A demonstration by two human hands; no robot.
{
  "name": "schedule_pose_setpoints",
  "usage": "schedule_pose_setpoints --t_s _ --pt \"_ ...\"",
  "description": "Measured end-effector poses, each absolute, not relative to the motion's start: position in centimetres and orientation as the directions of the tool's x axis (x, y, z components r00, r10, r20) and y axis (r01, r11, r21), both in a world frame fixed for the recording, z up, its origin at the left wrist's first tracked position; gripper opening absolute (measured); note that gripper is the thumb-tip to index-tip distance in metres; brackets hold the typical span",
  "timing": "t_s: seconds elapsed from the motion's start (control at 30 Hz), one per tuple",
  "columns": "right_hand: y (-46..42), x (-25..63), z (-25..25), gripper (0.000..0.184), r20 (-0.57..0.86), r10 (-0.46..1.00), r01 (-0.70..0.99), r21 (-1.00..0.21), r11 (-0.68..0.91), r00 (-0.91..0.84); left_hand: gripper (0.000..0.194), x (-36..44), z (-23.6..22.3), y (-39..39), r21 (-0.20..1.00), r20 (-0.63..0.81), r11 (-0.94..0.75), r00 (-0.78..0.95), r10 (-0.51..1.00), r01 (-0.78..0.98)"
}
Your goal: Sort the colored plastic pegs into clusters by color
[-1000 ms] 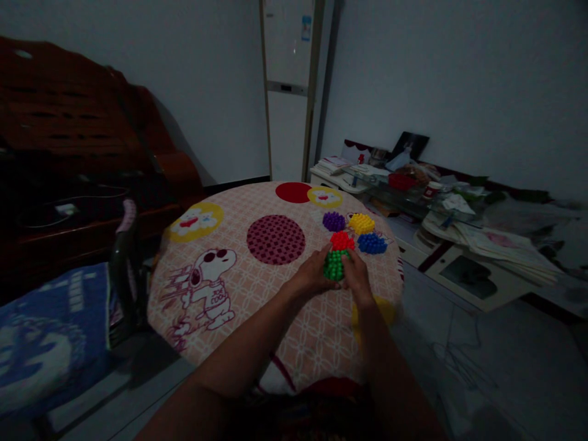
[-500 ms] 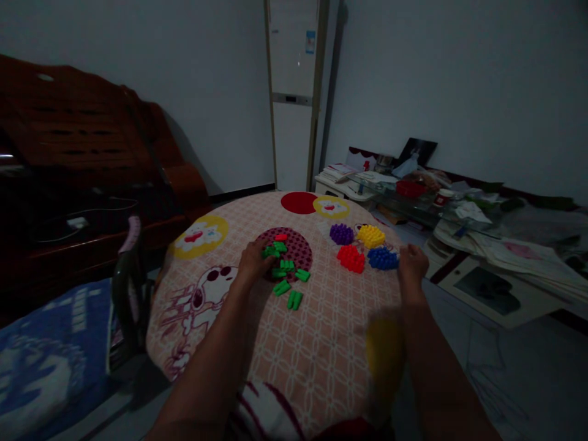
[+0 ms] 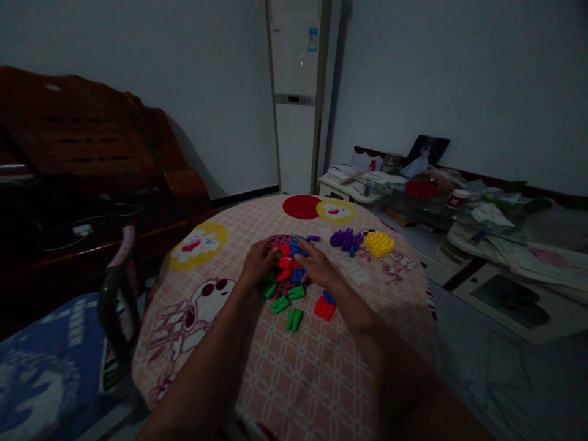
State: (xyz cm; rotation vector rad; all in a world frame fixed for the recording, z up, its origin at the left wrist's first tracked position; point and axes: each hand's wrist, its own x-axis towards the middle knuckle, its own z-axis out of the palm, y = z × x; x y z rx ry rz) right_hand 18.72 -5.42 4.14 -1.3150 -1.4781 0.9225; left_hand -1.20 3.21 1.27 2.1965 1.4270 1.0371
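Note:
A round table [image 3: 321,373] wears a pink cartoon-print cloth. Near its middle lies a mixed pile of red, blue and green plastic pieces [image 3: 285,269]. My left hand [image 3: 255,264] rests against the pile's left side, fingers curled over the pieces. My right hand [image 3: 316,264] lies flat on the pile's right side, fingers spread. Loose green pieces [image 3: 294,318] and red pieces [image 3: 324,307] lie just in front of my hands. A purple cluster [image 3: 345,239] and a yellow cluster [image 3: 378,243] sit further right, apart from my hands.
A dark wooden sofa [image 3: 82,159] stands at the left, with a blue blanket [image 3: 37,361] in front of it. A chair back [image 3: 117,294] stands by the table's left edge. A tall white air conditioner [image 3: 296,92] is behind. Low cluttered shelves [image 3: 459,208] run along the right.
The red and blue clusters have been swept left into the green pieces, making one mixed pile. My right hand came from the table's right edge to the pile; the purple cluster has loosened.

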Motion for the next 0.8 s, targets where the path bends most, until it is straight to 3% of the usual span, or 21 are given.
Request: schedule_pose_setpoints --t_s 0.07,0.13,0.23,0.3,0.37,0.47,0.6,0.7,0.8 --pt "-5.0 20.3 5.2 0.067 0.244 0.969 0.327 -0.919 0.220 0.033 0.047 -1.7 1.1 3.0 0.640 0.400 -0.433 0.207 0.893 0.635" --pt "-5.0 24.3 6.1 0.059 0.298 0.919 0.468 -0.871 0.149 0.260 0.048 -2.2 0.9 2.9 0.655 0.395 -0.423 0.194 0.898 0.626" --pt "-5.5 32.7 6.0 0.053 0.390 0.649 0.640 -0.742 -0.198 0.654 0.054 -2.4 1.2 2.3 0.643 0.403 -0.428 0.195 0.894 0.635" --pt "-5.8 37.8 5.3 0.057 0.403 0.507 0.629 -0.647 -0.431 0.762 0.058 -1.8 1.9 1.3 0.610 0.425 -0.456 0.219 0.878 0.648" --pt "-5.6 41.2 4.4 0.062 0.305 0.509 0.583 -0.570 -0.579 0.805 0.057 -0.3 2.8 -0.4 0.553 0.444 -0.527 0.307 0.842 0.645" --pt "-3.7 42.1 3.7 0.061 0.161 0.664 0.646 -0.480 -0.594 0.730 0.062 2.8 3.7 -4.1 0.455 0.415 -0.675 0.533 0.738 0.581" --pt "0.1 37.7 4.2 0.057 0.119 0.854 0.808 -0.414 -0.420 0.506 0.077 6.4 3.3 -8.5 0.382 0.297 -0.787 0.742 0.601 0.485" --pt "2.1 33.1 4.5 0.057 0.113 0.936 0.875 -0.408 -0.261 0.332 0.051 7.2 2.9 -9.1 0.321 0.265 -0.795 0.757 0.598 0.516" --pt "2.8 28.9 4.1 0.051 0.117 0.987 0.897 -0.439 -0.052 0.114 0.032 5.7 3.2 -7.2 0.272 0.298 -0.700 0.634 0.714 0.660"
